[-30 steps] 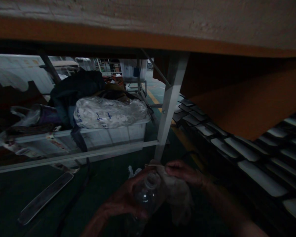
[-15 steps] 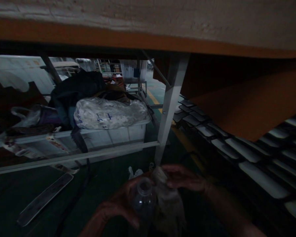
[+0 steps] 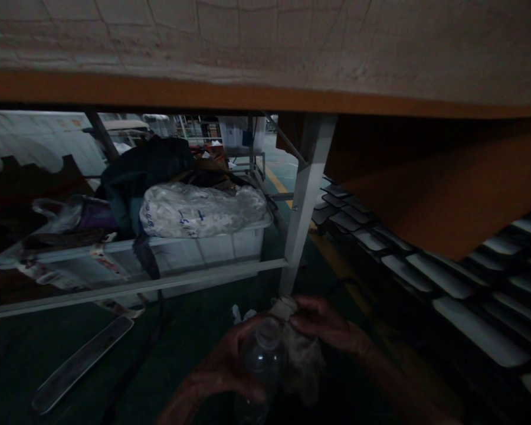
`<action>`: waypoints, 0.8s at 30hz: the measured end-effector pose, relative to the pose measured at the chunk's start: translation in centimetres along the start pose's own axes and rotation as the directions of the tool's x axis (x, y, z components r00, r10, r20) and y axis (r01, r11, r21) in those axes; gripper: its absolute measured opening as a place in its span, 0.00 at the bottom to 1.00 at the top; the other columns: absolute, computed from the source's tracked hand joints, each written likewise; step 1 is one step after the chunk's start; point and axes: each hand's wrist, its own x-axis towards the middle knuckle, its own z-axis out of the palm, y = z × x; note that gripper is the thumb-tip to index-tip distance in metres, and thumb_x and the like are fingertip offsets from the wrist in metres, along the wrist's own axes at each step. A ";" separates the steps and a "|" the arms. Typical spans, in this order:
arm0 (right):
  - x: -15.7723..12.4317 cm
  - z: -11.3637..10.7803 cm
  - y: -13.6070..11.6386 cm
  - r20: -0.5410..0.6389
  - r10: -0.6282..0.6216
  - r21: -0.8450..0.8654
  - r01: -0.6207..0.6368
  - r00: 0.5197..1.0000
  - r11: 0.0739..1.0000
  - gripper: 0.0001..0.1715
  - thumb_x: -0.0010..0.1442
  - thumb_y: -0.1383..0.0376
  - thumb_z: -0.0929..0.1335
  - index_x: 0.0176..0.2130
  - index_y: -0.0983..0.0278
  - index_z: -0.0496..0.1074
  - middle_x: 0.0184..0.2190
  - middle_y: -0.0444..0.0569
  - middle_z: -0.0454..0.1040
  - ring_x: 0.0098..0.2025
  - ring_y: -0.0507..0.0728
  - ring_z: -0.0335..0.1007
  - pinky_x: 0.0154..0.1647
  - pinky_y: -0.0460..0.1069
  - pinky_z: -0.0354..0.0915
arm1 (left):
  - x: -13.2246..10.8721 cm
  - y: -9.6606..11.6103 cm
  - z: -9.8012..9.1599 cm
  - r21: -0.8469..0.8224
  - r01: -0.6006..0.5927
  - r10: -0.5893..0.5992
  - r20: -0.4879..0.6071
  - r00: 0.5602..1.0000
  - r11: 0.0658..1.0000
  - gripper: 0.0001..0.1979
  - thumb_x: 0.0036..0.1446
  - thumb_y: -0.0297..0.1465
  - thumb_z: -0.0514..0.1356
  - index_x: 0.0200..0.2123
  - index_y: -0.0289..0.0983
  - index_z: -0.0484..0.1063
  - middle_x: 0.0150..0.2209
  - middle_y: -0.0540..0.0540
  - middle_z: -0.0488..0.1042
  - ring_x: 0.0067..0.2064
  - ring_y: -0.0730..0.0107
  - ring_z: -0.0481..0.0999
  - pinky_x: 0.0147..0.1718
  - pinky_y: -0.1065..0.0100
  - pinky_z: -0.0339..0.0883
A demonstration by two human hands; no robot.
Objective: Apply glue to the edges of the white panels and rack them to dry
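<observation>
Low in the view, my left hand [image 3: 223,367] is closed around a clear plastic bottle [image 3: 265,361], its open neck pointing up towards me. Just right of the bottle hangs a pale, crumpled cloth [image 3: 303,363]. My right hand [image 3: 325,323] pinches the upper part of this cloth between thumb and fingers. The cloth touches or lies very near the bottle's side; dim light hides which. Its lower end dangles loose over the dark floor.
A table top [image 3: 265,41] with an orange edge spans above. A metal leg [image 3: 307,195] stands beyond my hands. Behind the crossbar is a white bin [image 3: 212,251] holding a plastic bag [image 3: 199,209]. Flat panels [image 3: 473,330] lie in rows at right; a long strip [image 3: 84,363] lies left.
My right fingers have closed in on the cloth's upper part, and the cloth is more bunched up. The bottle has shifted slightly right. The whole view has tilted a little upward.
</observation>
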 end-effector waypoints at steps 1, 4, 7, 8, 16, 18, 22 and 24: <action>0.0 0.2 0.2 -0.041 0.003 -0.004 -0.003 0.999 1.000 0.25 0.50 0.48 0.69 0.33 0.67 0.74 0.28 0.48 0.74 0.32 0.57 0.71 0.32 0.50 0.67 | 0.0 -0.2 -0.1 0.006 -0.013 0.013 -0.007 1.000 1.000 0.39 0.29 0.31 0.75 0.50 0.40 0.69 0.46 0.45 0.73 0.50 0.54 0.70 0.50 0.59 0.60; 0.2 0.5 0.4 -0.265 -0.009 -0.053 -0.005 0.964 0.999 0.20 0.53 0.51 0.68 0.33 0.66 0.73 0.27 0.47 0.72 0.31 0.56 0.68 0.32 0.49 0.64 | -0.1 -0.7 -0.7 0.034 -0.049 0.051 -0.060 0.997 0.998 0.44 0.28 0.32 0.75 0.54 0.41 0.67 0.50 0.43 0.71 0.53 0.51 0.67 0.53 0.56 0.57; 0.0 0.6 0.3 -0.414 -0.041 -0.120 -0.010 0.909 0.993 0.15 0.55 0.55 0.67 0.35 0.65 0.73 0.29 0.47 0.72 0.32 0.57 0.67 0.34 0.50 0.62 | -0.3 -0.7 -0.9 0.056 -0.053 0.058 -0.093 0.994 0.997 0.49 0.25 0.33 0.76 0.56 0.42 0.65 0.53 0.41 0.69 0.55 0.48 0.65 0.55 0.53 0.54; -0.1 0.6 0.2 -0.428 -0.055 -0.139 -0.005 0.902 0.990 0.13 0.55 0.56 0.67 0.34 0.64 0.73 0.30 0.48 0.72 0.33 0.57 0.67 0.35 0.51 0.62 | -0.3 -0.6 -0.9 0.051 -0.054 0.058 -0.084 0.995 0.997 0.49 0.25 0.34 0.76 0.56 0.42 0.65 0.54 0.41 0.69 0.55 0.47 0.65 0.55 0.53 0.54; -0.4 1.6 -0.8 -0.203 0.007 0.046 0.003 0.979 0.999 0.19 0.55 0.51 0.67 0.36 0.63 0.76 0.31 0.47 0.75 0.33 0.56 0.69 0.33 0.49 0.63 | 0.4 0.1 0.8 0.090 -0.032 0.032 0.007 0.999 0.995 0.48 0.29 0.35 0.75 0.58 0.41 0.65 0.61 0.40 0.61 0.60 0.46 0.60 0.57 0.52 0.52; -0.3 1.3 -0.8 -0.122 0.051 0.123 -0.036 0.991 0.992 0.25 0.53 0.47 0.67 0.36 0.65 0.76 0.29 0.47 0.74 0.29 0.55 0.68 0.29 0.48 0.63 | 0.5 0.1 1.0 0.097 -0.053 0.052 0.013 0.999 0.994 0.49 0.29 0.36 0.75 0.59 0.43 0.63 0.62 0.40 0.60 0.60 0.46 0.60 0.58 0.53 0.51; 0.1 0.7 -0.2 -0.060 0.113 0.194 -0.099 0.992 0.976 0.28 0.49 0.43 0.69 0.30 0.67 0.74 0.24 0.45 0.71 0.24 0.51 0.63 0.25 0.46 0.59 | 0.5 -0.1 1.2 0.121 -0.074 0.074 0.004 0.997 0.990 0.46 0.30 0.37 0.74 0.57 0.44 0.65 0.62 0.42 0.60 0.61 0.47 0.59 0.58 0.53 0.51; 0.4 0.6 0.5 -0.093 0.134 0.194 -0.114 0.987 0.974 0.27 0.46 0.45 0.72 0.27 0.67 0.72 0.22 0.44 0.69 0.24 0.51 0.62 0.25 0.46 0.58 | 0.4 -0.2 1.2 0.123 -0.055 0.055 0.003 0.999 0.991 0.47 0.30 0.38 0.74 0.57 0.43 0.65 0.61 0.41 0.61 0.61 0.46 0.59 0.58 0.52 0.51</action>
